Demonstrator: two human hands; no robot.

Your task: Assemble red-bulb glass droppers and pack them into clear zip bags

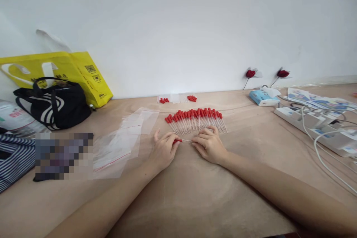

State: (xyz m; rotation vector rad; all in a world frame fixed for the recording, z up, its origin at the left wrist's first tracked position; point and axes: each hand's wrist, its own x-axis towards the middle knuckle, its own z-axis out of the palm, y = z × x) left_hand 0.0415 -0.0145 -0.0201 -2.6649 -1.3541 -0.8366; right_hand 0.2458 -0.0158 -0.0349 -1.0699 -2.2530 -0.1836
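We see a dropper (179, 141) held crosswise above the middle of the bench (178, 200), strung between two hands. The left hand (165, 148), thumb and fingers pinched together, has its red bulb, only part of which shows; one finger stands apart. The right hand (209, 144) is closed to a pinch on the pale stem, and its curled fingers hide the far end, so we cannot tell where it stops. Just beyond, toward the back edge, other droppers (199, 113) lie fanned, bulbs facing the wall (178, 37); their stems overlap too closely for us to count, and the right hand covers some tips. Nearer that edge are two clusters of red pieces (164, 100), the clear stuff between them hard to make out. Left of the hands we find clear bags (129, 128), overlapping and faint in outline. Toward the left edge, a black bag (68, 100) hides part of a yellow bag (96, 81); striped cloth (15, 156) is cut off, and pixels mask what lies beside it. Toward the right edge sit tissues (262, 97), papers (298, 96) and power strips (292, 119), partly covered by plugs and cables (325, 165) that run out of view
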